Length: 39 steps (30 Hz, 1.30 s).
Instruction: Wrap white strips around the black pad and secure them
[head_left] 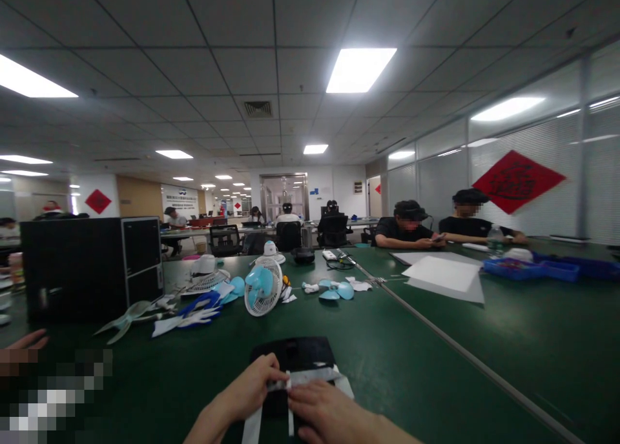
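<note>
A black, glossy, flat object (295, 350) lies on the green table in front of me, with white strips across and below it; its exact kind is unclear. My left hand (249, 387) is at its left side, finger and thumb pinched at a narrow white strip (290, 421). Across the lower right of the black object, my right hand (332, 410) rests with its fingers stretched out, touching the strips. A wider white strip (252, 426) hangs towards me under my left hand. The fingers cover part of the black object's near side.
Beyond stand a small white fan with blue blades (262, 289), loose blue blades (335, 290), gloves (194, 315) and a black computer case (77, 270). White sheets (443, 273) and blue trays (527, 268) lie right. Another person's hand (24, 347) reaches in at left; two people sit opposite.
</note>
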### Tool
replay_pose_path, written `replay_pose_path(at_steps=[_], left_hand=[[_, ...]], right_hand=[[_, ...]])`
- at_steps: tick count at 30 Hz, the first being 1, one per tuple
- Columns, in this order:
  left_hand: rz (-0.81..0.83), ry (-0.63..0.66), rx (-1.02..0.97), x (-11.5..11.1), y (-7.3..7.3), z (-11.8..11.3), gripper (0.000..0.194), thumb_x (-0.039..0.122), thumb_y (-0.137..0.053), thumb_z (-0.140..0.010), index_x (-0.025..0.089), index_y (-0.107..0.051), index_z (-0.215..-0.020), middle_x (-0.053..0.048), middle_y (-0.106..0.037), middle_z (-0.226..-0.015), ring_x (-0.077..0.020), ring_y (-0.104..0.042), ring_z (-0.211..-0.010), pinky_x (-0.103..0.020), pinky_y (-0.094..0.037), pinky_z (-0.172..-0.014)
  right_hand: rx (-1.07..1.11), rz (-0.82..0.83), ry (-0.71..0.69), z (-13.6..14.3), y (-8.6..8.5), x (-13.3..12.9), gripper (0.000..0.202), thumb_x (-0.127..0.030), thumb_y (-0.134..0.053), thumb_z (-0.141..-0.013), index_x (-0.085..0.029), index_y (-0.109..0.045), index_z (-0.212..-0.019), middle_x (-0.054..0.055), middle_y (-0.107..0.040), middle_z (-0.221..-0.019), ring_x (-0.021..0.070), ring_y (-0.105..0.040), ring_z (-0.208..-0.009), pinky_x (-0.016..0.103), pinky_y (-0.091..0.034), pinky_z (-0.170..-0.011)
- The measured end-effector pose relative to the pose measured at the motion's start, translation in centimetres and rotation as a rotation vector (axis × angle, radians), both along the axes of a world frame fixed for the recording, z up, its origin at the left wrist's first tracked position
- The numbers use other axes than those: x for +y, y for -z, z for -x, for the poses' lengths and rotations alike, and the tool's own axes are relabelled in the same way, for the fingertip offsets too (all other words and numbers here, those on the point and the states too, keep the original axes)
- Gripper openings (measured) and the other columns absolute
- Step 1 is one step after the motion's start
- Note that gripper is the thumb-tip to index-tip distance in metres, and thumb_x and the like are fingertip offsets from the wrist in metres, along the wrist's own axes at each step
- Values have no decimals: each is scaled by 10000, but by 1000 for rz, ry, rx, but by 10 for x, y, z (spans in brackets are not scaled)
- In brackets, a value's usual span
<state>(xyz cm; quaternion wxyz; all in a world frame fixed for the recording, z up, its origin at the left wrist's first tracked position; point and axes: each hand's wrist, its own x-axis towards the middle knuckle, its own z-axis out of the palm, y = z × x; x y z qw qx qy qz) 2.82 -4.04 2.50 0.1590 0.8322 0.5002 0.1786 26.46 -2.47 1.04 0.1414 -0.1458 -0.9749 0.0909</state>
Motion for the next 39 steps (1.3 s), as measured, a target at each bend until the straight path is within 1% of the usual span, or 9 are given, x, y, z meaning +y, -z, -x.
replay_pose_path(at_steps=[8,11,14,18,21,25,30,34,39], left_hand=[[-24,11,7,3,4,3,450,38,-394,-769,284,-685,-1009,-4,-569,-1016,-156,-512,-954,-267,-369,-833],[-34,12,5,3,4,2,458,21,-384,-761,281,-687,-987,0,-574,-1000,-152,-520,-963,-260,-369,-834],[-28,11,-12,1,2,1,439,20,-383,-761,268,-685,-961,2,-578,-999,-148,-529,-967,-250,-376,-832],[-19,-1,-18,0,0,0,396,46,-388,-775,251,-683,-941,-2,-580,-999,-150,-534,-957,-248,-386,-825],[-14,-3,-13,0,0,1,398,66,-399,-779,258,-690,-970,-4,-583,-999,-155,-531,-960,-253,-388,-834],[8,-3,-16,-1,-2,4,350,136,-423,-832,283,-706,-976,1,-591,-996,-155,-535,-955,-254,-388,-843],[31,-27,-26,-5,-10,8,353,128,-433,-812,279,-724,-942,4,-596,-1001,-148,-545,-959,-241,-395,-854],[60,-65,-22,-7,-14,12,339,123,-457,-768,267,-727,-912,9,-602,-1014,-150,-547,-964,-246,-398,-871],[69,-74,-30,-8,-16,16,300,150,-475,-771,253,-731,-889,7,-614,-1014,-152,-562,-944,-246,-416,-854]], right_hand=[[-48,-89,-41,-1,3,3,366,-320,-564,-903,-194,-579,-1247,85,-632,-1231,225,-543,-1170,342,-372,-1024],[-30,-66,-35,0,5,4,388,-333,-545,-921,-202,-560,-1285,90,-608,-1290,230,-522,-1213,347,-353,-1053],[15,-15,16,2,6,5,493,-386,-551,-921,-180,-499,-1366,119,-524,-1401,251,-460,-1293,363,-302,-1110],[25,25,69,7,4,5,566,-440,-556,-910,-159,-475,-1394,136,-458,-1457,273,-414,-1337,387,-271,-1144],[32,49,60,7,1,4,561,-439,-562,-904,-169,-483,-1389,131,-462,-1455,277,-417,-1336,387,-279,-1144],[71,81,89,-2,-10,0,537,-379,-556,-910,-203,-454,-1407,99,-524,-1407,242,-469,-1295,347,-316,-1125],[63,124,177,-12,-25,-5,412,-346,-528,-925,-227,-544,-1318,72,-592,-1329,239,-528,-1230,355,-366,-1087],[65,128,176,-13,-28,-3,365,-316,-522,-926,-232,-585,-1275,55,-615,-1299,225,-553,-1195,334,-385,-1068],[56,135,178,-17,-29,2,317,-283,-485,-940,-217,-640,-1208,52,-630,-1282,208,-565,-1179,301,-391,-1047]])
